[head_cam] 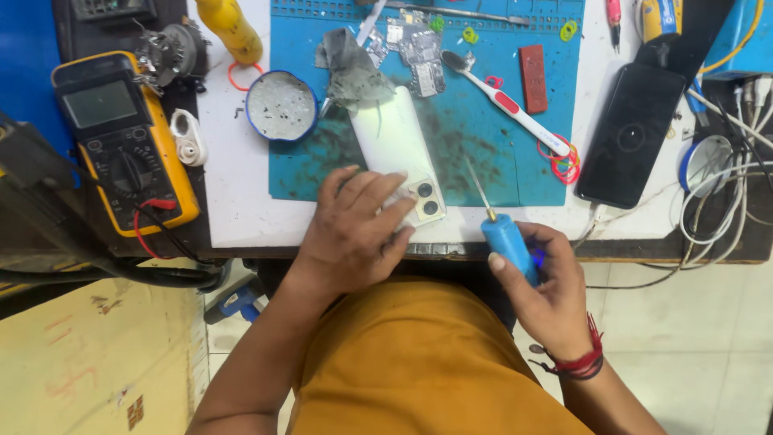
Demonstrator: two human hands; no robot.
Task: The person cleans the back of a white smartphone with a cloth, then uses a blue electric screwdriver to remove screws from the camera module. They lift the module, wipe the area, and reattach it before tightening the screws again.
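A white phone [392,141] lies face down on the blue work mat [483,165], its camera end toward me. My left hand [354,229] rests flat on that near end, fingers spread beside the two camera lenses [427,197]. My right hand [543,286] grips a blue electric screwdriver [506,242] at the table's front edge. Its thin bit [479,187] points up and away over the mat, just right of the phone and not touching it.
A yellow multimeter [125,141] sits at left. A round blue tin [281,105], grey rag [354,68], circuit boards [423,56], toothbrush [507,101], red block [533,78] and rubber bands [564,161] lie about the mat. A black phone [636,133] and cables [725,185] are at right.
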